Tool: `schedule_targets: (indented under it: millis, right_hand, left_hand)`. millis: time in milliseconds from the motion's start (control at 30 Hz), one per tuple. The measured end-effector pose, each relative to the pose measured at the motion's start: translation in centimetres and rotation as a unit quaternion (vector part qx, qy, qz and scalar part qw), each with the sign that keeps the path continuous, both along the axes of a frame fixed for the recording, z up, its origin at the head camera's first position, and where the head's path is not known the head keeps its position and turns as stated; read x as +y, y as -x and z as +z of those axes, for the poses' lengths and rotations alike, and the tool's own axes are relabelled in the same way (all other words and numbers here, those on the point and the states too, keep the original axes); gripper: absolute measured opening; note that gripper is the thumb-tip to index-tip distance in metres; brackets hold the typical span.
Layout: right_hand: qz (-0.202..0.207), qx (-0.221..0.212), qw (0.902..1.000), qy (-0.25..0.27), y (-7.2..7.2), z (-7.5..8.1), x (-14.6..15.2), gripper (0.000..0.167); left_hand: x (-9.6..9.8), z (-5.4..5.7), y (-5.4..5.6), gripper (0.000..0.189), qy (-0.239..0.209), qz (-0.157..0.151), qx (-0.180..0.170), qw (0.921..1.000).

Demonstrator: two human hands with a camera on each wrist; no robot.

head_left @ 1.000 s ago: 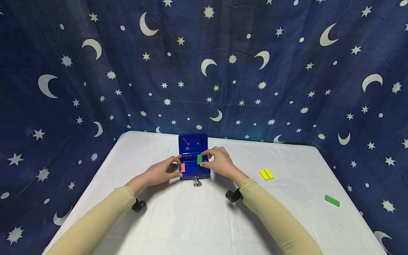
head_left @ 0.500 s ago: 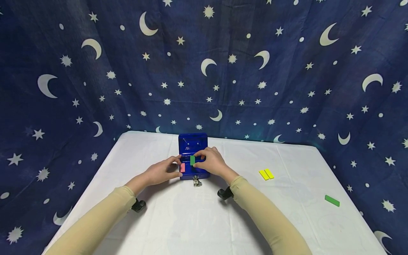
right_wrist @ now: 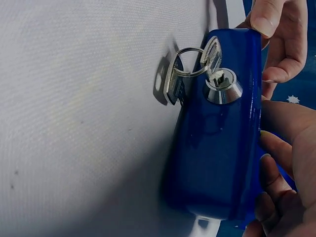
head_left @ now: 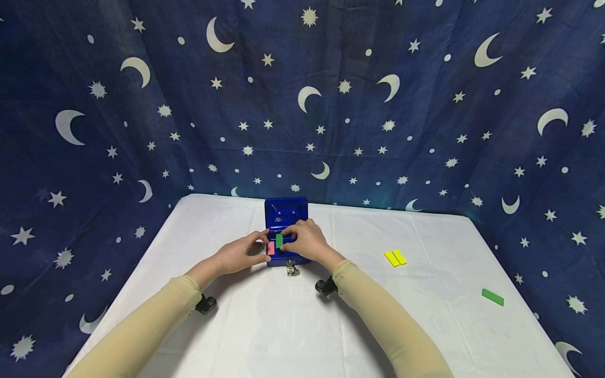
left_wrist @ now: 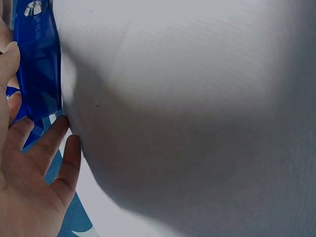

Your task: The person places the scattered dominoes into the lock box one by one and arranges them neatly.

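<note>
A blue metal cash box [head_left: 295,261] stands with its lid raised on the white table. At its left end, my left hand [head_left: 240,254] holds the box, thumb at the front corner and fingers further back. A pink block [head_left: 271,248] shows inside the box beside that hand. My right hand [head_left: 309,241] pinches a green block [head_left: 279,241] over the box's inside, just right of the pink one. In the right wrist view, keys on a ring [right_wrist: 190,61] hang from the lock in the box's front; the green block is hidden there. The left wrist view shows the left fingers [left_wrist: 54,138] by the box's end.
Two yellow blocks [head_left: 395,258] lie side by side on the white tablecloth [head_left: 274,325] to the right. Further right is another green block [head_left: 493,297]. A dark blue curtain [head_left: 331,121] with moons and stars hangs behind the table.
My right hand has moved left with the green block, from the box's right part towards the pink block. The left hand and the box have stayed in place.
</note>
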State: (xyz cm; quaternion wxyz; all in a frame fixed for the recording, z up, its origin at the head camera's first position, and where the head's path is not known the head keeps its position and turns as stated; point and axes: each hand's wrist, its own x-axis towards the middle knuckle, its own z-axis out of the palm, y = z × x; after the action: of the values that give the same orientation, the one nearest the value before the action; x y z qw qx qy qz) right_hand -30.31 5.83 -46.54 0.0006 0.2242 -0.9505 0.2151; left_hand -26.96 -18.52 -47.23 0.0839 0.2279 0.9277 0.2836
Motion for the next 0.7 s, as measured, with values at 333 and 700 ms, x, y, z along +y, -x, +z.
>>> schedule_targets:
  millis: [333,700]
  right_hand:
    - [0.009,0.015,0.9972,-0.072,0.2,-0.1,-0.5,0.042]
    - [0.016,0.025,0.9926,-0.118,0.4,-0.6,-1.1,0.042]
  left_hand:
    - [0.1,0.0,0.1,0.048,-0.002,0.000,0.001,1.0000]
    - [0.0,-0.1,0.1,0.050,-0.002,-0.001,-0.001,1.0000]
